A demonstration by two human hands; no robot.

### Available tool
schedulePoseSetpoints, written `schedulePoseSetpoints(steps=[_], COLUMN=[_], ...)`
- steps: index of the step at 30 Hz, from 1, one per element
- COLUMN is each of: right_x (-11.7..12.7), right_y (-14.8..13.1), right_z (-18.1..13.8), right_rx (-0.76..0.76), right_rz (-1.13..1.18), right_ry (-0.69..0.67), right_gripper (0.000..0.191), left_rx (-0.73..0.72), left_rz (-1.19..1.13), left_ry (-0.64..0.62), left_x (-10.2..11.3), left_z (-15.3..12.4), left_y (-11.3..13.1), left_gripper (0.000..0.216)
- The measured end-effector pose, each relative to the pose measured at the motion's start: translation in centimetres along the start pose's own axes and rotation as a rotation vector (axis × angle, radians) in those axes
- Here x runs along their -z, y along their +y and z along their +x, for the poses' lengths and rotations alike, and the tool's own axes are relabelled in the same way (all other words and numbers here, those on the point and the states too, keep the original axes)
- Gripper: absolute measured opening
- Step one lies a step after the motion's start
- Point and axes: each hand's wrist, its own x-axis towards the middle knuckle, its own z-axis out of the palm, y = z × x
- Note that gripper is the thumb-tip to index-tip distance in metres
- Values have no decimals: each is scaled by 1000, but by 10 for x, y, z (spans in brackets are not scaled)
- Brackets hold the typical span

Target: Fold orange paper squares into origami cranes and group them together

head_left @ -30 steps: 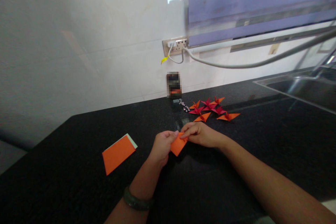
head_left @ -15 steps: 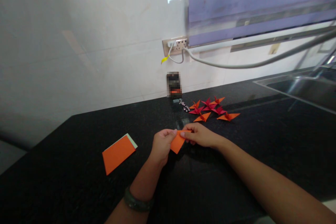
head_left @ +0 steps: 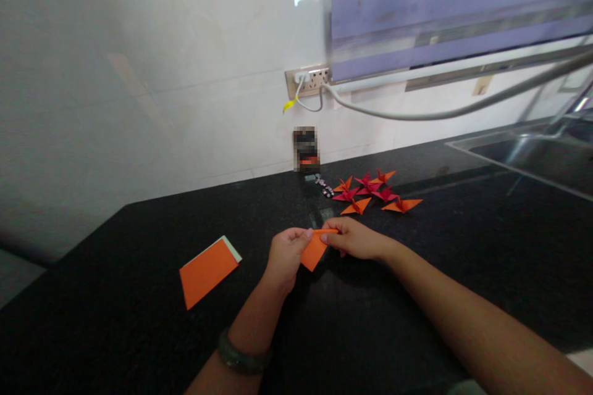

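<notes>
Both hands pinch one small folded orange paper (head_left: 314,251) just above the black counter (head_left: 139,333). My left hand (head_left: 286,255) grips its left edge with thumb and fingers closed. My right hand (head_left: 353,238) holds the upper right corner, fingers curled around it. A stack of flat orange paper sheets (head_left: 207,269) lies to the left of my hands, with a pale sheet showing beneath. Several folded paper cranes (head_left: 370,192), red and orange, sit in a cluster behind my right hand.
A small dark blurred object (head_left: 306,149) stands against the tiled wall. Above it a wall socket (head_left: 307,81) holds plugs, and a grey cable (head_left: 440,113) runs to the right. A metal sink (head_left: 532,157) is set in the counter at the far right.
My right hand has lifted off the paper's top and slid slightly right, now pinching the upper corner; more of the orange paper shows. The left hand stays put.
</notes>
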Motion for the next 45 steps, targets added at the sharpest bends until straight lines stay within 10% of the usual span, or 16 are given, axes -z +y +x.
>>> schedulePoseSetpoints(steps=[10, 23, 45], right_x=[0, 1, -11], right_y=[-5, 0, -9], right_z=[-1, 7, 5], right_rx=[-37, -62, -118], right_rz=[84, 105, 229], right_ry=[4, 386, 253], right_gripper=[23, 30, 13], left_rx=[-45, -111, -123], left_rz=[80, 45, -12], left_ry=[35, 160, 122], left_x=[1, 0, 0], left_z=[1, 3, 4], left_y=[-1, 2, -1], left_gripper=[22, 22, 25])
